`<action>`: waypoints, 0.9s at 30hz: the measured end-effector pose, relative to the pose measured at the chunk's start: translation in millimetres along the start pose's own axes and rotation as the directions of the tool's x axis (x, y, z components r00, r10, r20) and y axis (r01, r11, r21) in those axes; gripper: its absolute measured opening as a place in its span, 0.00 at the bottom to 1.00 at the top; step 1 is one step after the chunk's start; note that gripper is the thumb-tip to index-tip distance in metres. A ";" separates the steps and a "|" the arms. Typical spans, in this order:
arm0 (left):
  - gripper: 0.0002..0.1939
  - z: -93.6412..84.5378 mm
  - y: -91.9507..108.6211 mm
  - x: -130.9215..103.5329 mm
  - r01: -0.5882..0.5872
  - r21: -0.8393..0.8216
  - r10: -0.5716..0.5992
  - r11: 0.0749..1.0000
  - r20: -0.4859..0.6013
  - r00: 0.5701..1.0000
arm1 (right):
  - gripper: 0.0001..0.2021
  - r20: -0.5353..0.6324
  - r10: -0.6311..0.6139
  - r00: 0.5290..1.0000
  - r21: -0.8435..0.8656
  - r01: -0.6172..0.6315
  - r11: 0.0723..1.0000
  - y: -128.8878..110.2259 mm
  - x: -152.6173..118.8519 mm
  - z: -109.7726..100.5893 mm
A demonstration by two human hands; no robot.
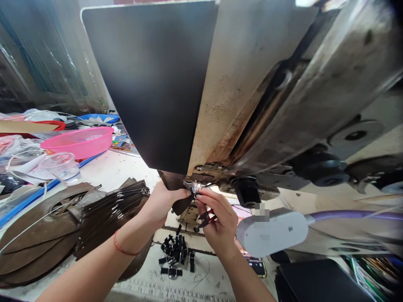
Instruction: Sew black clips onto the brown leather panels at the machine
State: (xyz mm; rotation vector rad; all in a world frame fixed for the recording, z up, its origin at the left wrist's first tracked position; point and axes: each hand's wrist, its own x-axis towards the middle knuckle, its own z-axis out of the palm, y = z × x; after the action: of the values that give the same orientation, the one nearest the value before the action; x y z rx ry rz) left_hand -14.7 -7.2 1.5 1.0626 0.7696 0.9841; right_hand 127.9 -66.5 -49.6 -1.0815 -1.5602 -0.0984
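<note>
My left hand (163, 200) pinches the edge of a dark brown piece (183, 205) under the sewing machine head (217, 165). Close beside it, the fingertips of my right hand (218, 216) are closed at a small shiny metal part (194, 187) near the needle area. Small scissors with red handles (208, 219) are tucked in the right hand's fingers, blades pointing left. Below the hands lies a pile of black straps with metal buckles (176, 251). A fanned stack of dark brown pieces (110, 214) rests left of my left forearm.
A pink basket (82, 142), a clear plastic cup (59, 165) and a blue-edged tray (25, 201) with clutter are at the left. A white lamp-like device (272, 233) and a phone (260, 267) are at the right. A ruler strip (170, 292) runs along the front.
</note>
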 end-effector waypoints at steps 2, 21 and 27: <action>0.13 0.0 0.1 -0.1 0.000 0.001 0.000 1.000 -0.003 1.000 | 0.17 -0.003 -0.003 1.000 -0.007 0.003 1.000 0.1 -0.1 0.2; 0.16 7.1 3.6 -0.5 0.005 -0.082 -0.005 0.997 -0.005 1.000 | 0.14 -0.010 -0.040 0.999 -0.074 0.039 0.996 0.6 3.5 -4.1; 0.15 8.7 -1.4 0.9 -0.009 -0.158 0.007 0.987 -0.017 1.000 | 0.13 0.002 -0.109 0.994 -0.087 0.108 0.990 8.6 1.8 -10.5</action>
State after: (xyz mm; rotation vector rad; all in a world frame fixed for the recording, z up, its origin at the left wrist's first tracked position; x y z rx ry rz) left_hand -6.2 -9.6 2.8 0.9222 0.6888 1.0442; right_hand 141.6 -66.9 -49.0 -1.0634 -1.6249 -0.2435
